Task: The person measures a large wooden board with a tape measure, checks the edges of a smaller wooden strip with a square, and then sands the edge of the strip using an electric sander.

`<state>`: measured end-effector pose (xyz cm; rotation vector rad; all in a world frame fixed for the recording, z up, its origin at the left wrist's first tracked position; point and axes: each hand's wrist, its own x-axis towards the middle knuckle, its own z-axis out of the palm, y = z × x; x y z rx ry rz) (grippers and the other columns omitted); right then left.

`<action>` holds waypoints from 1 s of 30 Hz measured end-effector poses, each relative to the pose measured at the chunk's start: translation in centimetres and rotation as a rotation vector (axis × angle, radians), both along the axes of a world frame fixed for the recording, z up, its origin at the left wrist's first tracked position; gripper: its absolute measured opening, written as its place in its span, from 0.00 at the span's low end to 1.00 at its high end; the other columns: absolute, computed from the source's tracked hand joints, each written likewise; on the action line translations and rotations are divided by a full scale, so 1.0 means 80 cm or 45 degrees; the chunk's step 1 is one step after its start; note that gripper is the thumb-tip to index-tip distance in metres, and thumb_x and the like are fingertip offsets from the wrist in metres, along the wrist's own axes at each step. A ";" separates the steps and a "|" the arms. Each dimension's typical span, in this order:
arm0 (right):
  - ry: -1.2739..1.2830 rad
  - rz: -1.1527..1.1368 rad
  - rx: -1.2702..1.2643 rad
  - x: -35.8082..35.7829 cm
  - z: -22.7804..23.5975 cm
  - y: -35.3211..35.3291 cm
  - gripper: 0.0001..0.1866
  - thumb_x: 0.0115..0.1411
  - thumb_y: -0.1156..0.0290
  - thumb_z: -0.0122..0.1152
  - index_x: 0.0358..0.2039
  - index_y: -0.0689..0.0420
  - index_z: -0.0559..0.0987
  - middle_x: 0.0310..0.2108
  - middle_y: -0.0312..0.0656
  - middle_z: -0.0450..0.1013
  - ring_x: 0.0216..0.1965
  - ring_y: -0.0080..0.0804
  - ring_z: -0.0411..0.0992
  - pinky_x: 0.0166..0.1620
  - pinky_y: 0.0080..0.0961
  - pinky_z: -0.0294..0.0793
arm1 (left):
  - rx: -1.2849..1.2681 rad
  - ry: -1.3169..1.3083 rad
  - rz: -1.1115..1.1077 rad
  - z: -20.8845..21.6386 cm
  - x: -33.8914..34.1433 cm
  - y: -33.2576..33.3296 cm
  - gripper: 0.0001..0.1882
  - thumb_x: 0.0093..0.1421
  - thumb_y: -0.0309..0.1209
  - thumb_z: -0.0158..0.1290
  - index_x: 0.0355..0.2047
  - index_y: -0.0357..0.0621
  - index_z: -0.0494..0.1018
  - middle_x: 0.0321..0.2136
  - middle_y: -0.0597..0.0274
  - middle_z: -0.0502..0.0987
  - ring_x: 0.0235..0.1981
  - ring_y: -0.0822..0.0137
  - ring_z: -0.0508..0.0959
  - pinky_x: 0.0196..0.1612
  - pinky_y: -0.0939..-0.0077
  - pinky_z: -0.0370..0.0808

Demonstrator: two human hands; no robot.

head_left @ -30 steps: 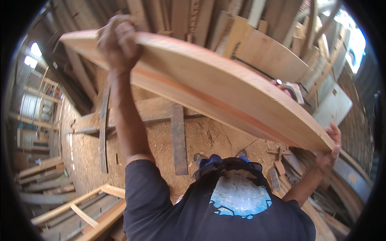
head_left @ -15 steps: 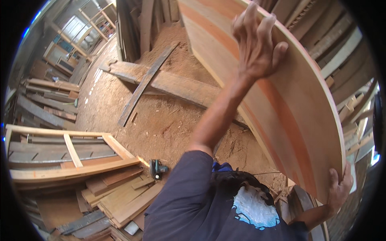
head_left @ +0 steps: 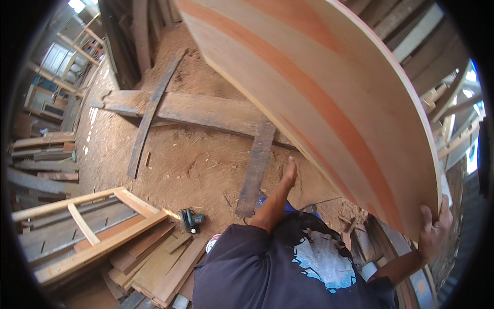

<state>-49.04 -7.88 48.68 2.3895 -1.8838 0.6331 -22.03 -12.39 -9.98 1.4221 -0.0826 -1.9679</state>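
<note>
A large wooden panel, pale with orange-brown bands, stands tilted on the right and reaches past the top of the view. My right hand grips its near right corner, thumb on the broad face and the other fingers around the edge. My left hand is off the panel, just left of its lower edge, seen nearly edge-on. It looks stretched out and holds nothing visible; some of its fingers are hidden by the angle. Below it a dark flat board leans against a thick beam on the ground.
A narrow dark strip lies across the beam. At lower left are a light wooden frame, stacked boards and a green power tool. Sawdust covers the ground. More planks stand behind the panel.
My left hand has let go of the panel's upper edge and come down toward my body. The panel's upper part has shifted left in view. My right hand keeps its grip.
</note>
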 end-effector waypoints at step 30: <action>-0.037 -0.105 -0.189 -0.004 -0.013 -0.058 0.38 0.53 0.34 0.59 0.35 0.64 0.75 0.24 0.49 0.70 0.25 0.49 0.71 0.31 0.37 0.68 | -0.074 0.298 0.925 0.023 -0.035 -0.127 0.34 0.61 0.60 0.36 0.54 0.47 0.69 0.49 0.55 0.75 0.46 0.58 0.78 0.43 0.66 0.78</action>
